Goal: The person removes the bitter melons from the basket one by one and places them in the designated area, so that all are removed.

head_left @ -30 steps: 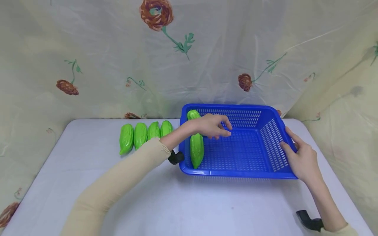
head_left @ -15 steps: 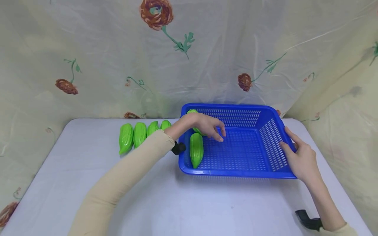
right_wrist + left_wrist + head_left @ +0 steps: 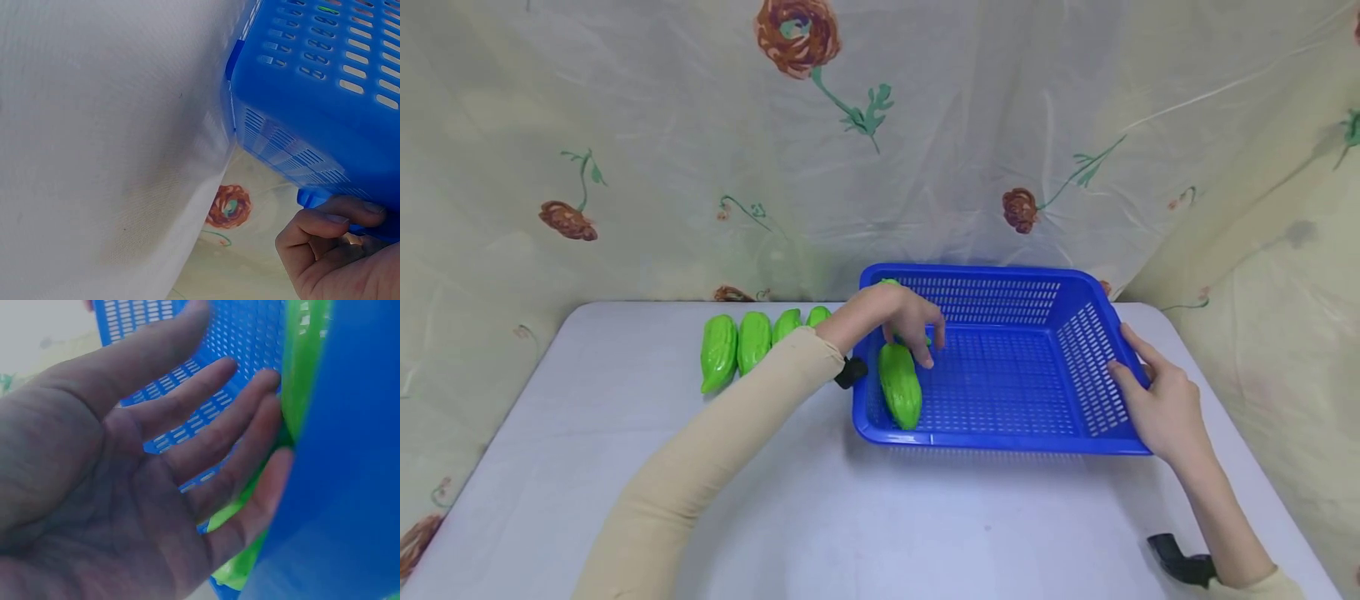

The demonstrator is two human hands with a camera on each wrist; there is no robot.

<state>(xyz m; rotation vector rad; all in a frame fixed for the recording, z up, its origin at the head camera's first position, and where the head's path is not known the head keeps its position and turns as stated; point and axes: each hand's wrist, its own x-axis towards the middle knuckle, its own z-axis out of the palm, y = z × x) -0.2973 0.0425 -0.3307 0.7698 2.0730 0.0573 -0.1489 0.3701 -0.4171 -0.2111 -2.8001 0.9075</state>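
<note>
A blue plastic basket (image 3: 1000, 443) with slotted walls stands on the table. Inside its left end lie two green bitter melons; the near bitter melon (image 3: 900, 387) is in plain sight, while the far bitter melon (image 3: 890, 282) is mostly covered by my left hand (image 3: 912, 321). That hand reaches over the left rim, and the left wrist view shows its fingers (image 3: 206, 447) loosely extended, the tips against green melon skin (image 3: 303, 362). My right hand (image 3: 1168, 408) grips the basket's right rim, thumb inside; the right wrist view shows fingers (image 3: 312, 231) curled under the rim.
Several more bitter melons (image 3: 718, 350) lie in a row on the white table (image 3: 925, 525), left of the basket, some partly behind my left sleeve (image 3: 700, 458). A flowered curtain (image 3: 925, 183) hangs behind the table. Black wrist devices (image 3: 1180, 562) are on both arms.
My left hand has moved left and slightly down within the basket, onto the melons. The near melon's lower tip has swung a little right. The right hand stays on the rim.
</note>
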